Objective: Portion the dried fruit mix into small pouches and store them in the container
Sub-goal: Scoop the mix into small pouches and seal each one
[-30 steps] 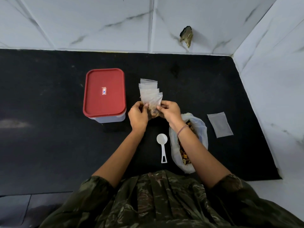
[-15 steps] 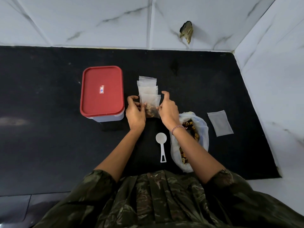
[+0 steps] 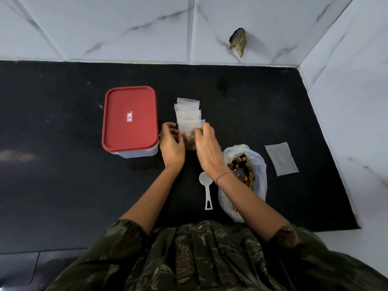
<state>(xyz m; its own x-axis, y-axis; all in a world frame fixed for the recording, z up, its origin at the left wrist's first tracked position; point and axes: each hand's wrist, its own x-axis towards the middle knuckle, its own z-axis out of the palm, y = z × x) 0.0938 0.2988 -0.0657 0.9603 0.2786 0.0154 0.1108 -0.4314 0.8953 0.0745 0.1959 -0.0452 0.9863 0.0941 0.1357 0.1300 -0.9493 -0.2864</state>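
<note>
While your left hand (image 3: pixel 172 143) and right hand (image 3: pixel 207 147) pinch the filled pouch (image 3: pixel 190 141), curled fingers (image 3: pixel 199 131) cover its edges; seal unreadable.

The left half of the black mat (image 3: pixel 52 164) is open, up to the red-lidded plastic container (image 3: pixel 130 118). Near the right edge a white plastic bag (image 3: pixel 261 171), white scoop (image 3: pixel 206 185) and clear flat pouch (image 3: pixel 281 158) obstruct.

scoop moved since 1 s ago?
No. The white scoop sits where it was, just left of the fruit bag, handle pointing the same way.
</note>
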